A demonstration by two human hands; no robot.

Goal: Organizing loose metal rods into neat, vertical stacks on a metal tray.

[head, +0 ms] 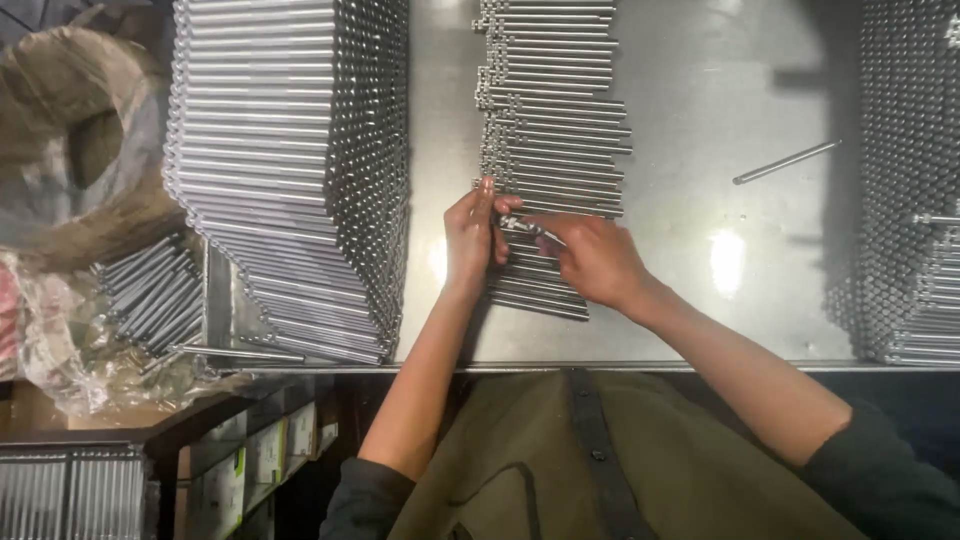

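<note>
Two bare hands are seen meeting over the middle of a shiny metal desk (700, 90), at the near end of a low stack of thin metal rods (553, 110) that runs from far to near. The left hand (470, 235) is curled at the left edge of this stack, its fingertips raised against the rod ends and pressed to them; it is partly closed, though whether a rod is truly gripped cannot be told. The right hand (597, 258) is laid across the near rods from the right, its fingers bent and pinched on a small shiny piece (520, 226) that lies between the two hands, just beside the left fingers; what this piece is cannot be made out. The near rods of the stack are partly covered by both hands and are touched by them. A much taller block of stacked rods (290, 150) is seen to the left, close to the left forearm but apart from it. Another tall pile of rods (910, 180) is stood at the right edge, well apart from the hands. A single loose rod (787, 161) is left lying slantwise on the bare desk between the middle stack and the right pile. A few more rods (150, 290) are heaped at the far left, beside crumpled plastic wrapping (70, 340).
</note>
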